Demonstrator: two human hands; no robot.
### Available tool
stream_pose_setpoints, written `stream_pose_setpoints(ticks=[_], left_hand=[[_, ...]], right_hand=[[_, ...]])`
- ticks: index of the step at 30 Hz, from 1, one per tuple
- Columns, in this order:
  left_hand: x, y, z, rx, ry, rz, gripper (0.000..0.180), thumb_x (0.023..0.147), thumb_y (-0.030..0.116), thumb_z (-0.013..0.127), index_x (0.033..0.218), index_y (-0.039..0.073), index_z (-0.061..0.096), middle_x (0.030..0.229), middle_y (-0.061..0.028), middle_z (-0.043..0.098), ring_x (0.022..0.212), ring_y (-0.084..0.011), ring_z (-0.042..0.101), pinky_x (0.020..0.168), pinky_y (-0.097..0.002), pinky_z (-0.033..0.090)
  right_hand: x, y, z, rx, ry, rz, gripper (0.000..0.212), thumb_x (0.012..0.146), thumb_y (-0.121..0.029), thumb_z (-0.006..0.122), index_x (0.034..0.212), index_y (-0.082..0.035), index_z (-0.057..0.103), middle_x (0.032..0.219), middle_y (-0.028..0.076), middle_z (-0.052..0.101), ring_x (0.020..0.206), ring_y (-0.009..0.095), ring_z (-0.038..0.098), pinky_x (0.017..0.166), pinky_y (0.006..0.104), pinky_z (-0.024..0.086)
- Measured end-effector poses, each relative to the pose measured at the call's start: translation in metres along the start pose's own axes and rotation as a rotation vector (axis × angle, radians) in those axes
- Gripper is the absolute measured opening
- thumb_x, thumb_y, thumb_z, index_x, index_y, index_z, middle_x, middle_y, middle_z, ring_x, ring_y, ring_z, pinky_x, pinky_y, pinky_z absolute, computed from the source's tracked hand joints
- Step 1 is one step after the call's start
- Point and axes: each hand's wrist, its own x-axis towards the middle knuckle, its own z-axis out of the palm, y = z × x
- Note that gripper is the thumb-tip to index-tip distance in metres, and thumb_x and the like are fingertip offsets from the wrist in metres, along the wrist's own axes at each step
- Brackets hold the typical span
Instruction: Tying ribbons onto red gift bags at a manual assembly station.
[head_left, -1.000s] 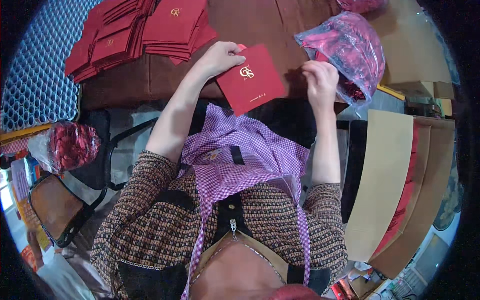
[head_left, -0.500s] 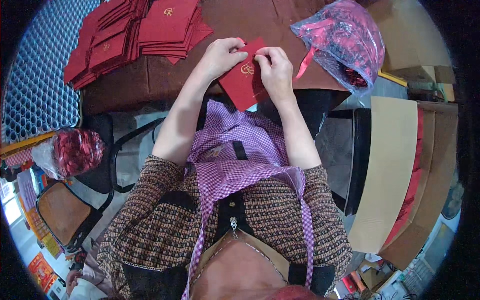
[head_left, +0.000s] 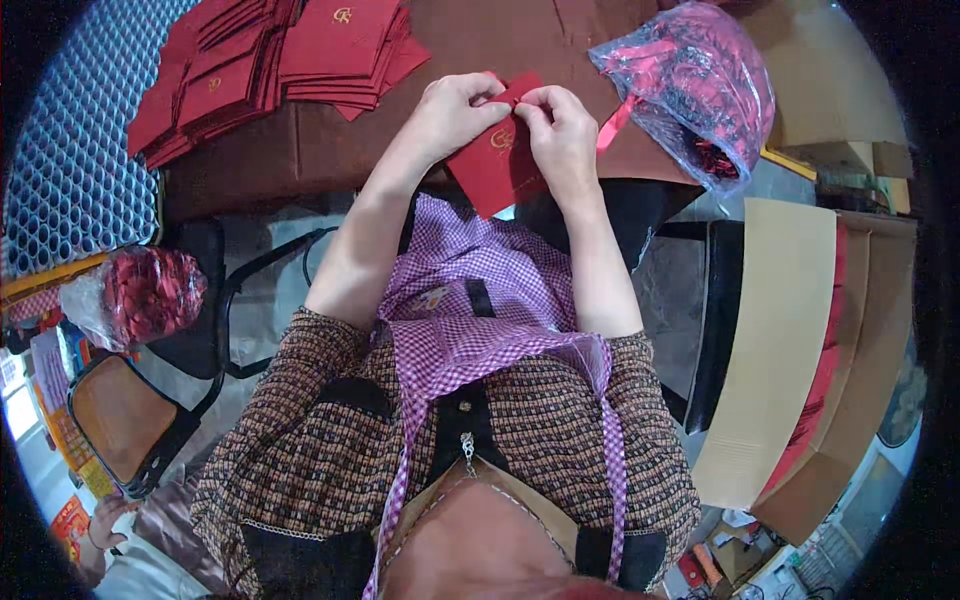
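Observation:
A flat red paper envelope (head_left: 499, 172) with a gold emblem hangs tilted over the table's near edge. My left hand (head_left: 462, 115) pinches its upper part from the left, thumb on the front face. From the right, my right hand (head_left: 563, 135) pinches the same upper part, its fingertips almost touching the left thumb. A bit of pink-red ribbon seems to show behind the left fingers. Whatever lies between the fingertips is too small to make out. Stacks of similar red envelopes (head_left: 335, 50) lie on the brown-covered table (head_left: 480, 40) at the far left.
A clear plastic bag (head_left: 690, 85) of red ribbons lies at the table's right. Another bag (head_left: 150, 300) sits on a chair at left, near a blue patterned surface (head_left: 75, 140). An open cardboard box (head_left: 770, 350) with red contents stands right. Another person's hand (head_left: 105, 520) shows lower left.
My hands have come closer together at the envelope's top, the fingertips now nearly meeting. The envelope has shifted slightly to the right.

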Motion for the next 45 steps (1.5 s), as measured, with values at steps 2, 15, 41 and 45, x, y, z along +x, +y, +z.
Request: stream_pose_setpoints(ticks=[2, 15, 41, 45], left_hand=[[0.001, -0.007, 0.002, -0.088, 0.024, 0.110, 0.026, 0.081, 0.013, 0.067, 0.103, -0.002, 0.064, 0.077, -0.0024, 0.061, 0.072, -0.0079, 0.054, 0.067, -0.0249, 0.047], [-0.005, 0.004, 0.000, 0.019, 0.062, 0.344, 0.019, 0.080, 0.009, 0.065, 0.097, 0.000, 0.066, 0.087, -0.0155, 0.068, 0.080, -0.0206, 0.068, 0.073, -0.0304, 0.052], [-0.008, 0.018, -0.012, 0.061, -0.107, 0.246, 0.025, 0.086, 0.019, 0.059, 0.099, -0.002, 0.065, 0.088, -0.0173, 0.068, 0.083, -0.0213, 0.065, 0.075, -0.0327, 0.049], [0.000, 0.019, -0.011, 0.036, -0.190, 0.203, 0.023, 0.085, 0.016, 0.058, 0.097, -0.002, 0.064, 0.083, -0.0155, 0.067, 0.077, -0.0211, 0.064, 0.072, -0.0313, 0.049]], right_hand=[[0.001, -0.003, -0.001, -0.015, -0.005, -0.010, 0.008, 0.078, -0.004, 0.065, 0.083, 0.002, 0.062, 0.081, 0.013, 0.064, 0.075, 0.022, 0.063, 0.069, 0.0316, 0.050], [0.008, -0.014, -0.011, 0.118, -0.122, 0.225, 0.012, 0.075, -0.006, 0.069, 0.083, 0.001, 0.063, 0.077, 0.008, 0.065, 0.070, 0.012, 0.061, 0.065, 0.0279, 0.050], [0.004, -0.034, -0.043, -0.344, -0.246, -0.203, 0.019, 0.078, -0.012, 0.066, 0.093, -0.005, 0.056, 0.088, 0.012, 0.064, 0.086, 0.030, 0.062, 0.072, 0.0414, 0.049], [0.003, -0.035, -0.044, -0.363, -0.273, -0.227, 0.019, 0.078, -0.013, 0.066, 0.093, -0.006, 0.056, 0.087, 0.012, 0.064, 0.086, 0.031, 0.062, 0.072, 0.0416, 0.049]])
